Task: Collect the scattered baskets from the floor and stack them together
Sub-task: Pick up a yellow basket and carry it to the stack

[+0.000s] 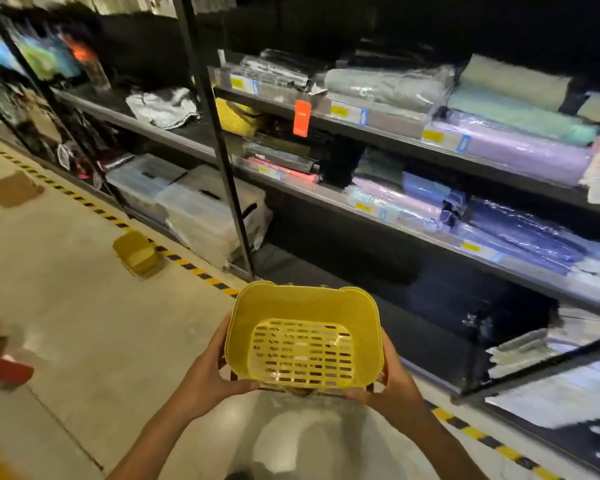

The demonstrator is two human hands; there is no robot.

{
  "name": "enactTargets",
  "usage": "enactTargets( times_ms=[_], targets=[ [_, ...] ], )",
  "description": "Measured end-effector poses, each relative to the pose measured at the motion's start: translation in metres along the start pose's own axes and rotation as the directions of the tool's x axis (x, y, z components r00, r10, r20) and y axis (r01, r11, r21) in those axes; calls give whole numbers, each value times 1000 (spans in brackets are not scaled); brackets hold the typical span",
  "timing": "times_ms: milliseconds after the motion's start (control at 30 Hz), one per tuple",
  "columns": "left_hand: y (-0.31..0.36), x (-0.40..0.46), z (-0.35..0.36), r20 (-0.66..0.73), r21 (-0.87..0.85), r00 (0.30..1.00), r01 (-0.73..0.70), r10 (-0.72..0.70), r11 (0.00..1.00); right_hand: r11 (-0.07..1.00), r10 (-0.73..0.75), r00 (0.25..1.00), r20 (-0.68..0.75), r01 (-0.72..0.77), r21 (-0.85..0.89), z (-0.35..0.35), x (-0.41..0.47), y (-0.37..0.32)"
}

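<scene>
Left hand [211, 379] and right hand [392, 386] grip opposite sides of a yellow slotted plastic basket [303, 336]; another yellow basket [136, 252] lies on the floor far left.

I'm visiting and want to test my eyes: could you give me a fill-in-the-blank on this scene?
1. Both hands hold a basket coloured ____.
2. Another basket sits on the ____, beside the striped tape line.
3. The orange tag hangs from a ____ edge.
4. The held basket's bottom has rows of ____.

Missing words: yellow; floor; shelf; slots
</scene>
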State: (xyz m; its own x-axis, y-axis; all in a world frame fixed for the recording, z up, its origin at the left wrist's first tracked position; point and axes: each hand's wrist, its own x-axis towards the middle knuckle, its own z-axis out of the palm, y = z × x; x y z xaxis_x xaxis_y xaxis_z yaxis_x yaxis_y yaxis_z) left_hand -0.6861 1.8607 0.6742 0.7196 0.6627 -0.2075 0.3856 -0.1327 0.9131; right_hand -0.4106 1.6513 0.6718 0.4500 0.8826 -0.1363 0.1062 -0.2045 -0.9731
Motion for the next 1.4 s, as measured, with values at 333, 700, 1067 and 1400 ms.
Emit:
enactTargets(
  times_ms=[333, 700, 1067, 1400],
  targets=[
    [-32, 85, -121, 140, 28, 990, 9, -13, 1000, 997, 66, 980, -187, -72, -25, 119, 62, -36],
    [-72, 204, -93, 344, 89, 930, 109, -133, 990, 932, 362, 902, -235, -352, 84, 105, 120, 35],
    [-202, 332, -63, 412, 120, 873, 234, -263, 965, 862, 503, 829, -243, -465, 201, 131, 217, 172],
    [-336, 388, -14, 547, 97, 814, 169, -195, 981, 806, 591, 753, -290, -537, 250, 175, 237, 298]
  ],
)
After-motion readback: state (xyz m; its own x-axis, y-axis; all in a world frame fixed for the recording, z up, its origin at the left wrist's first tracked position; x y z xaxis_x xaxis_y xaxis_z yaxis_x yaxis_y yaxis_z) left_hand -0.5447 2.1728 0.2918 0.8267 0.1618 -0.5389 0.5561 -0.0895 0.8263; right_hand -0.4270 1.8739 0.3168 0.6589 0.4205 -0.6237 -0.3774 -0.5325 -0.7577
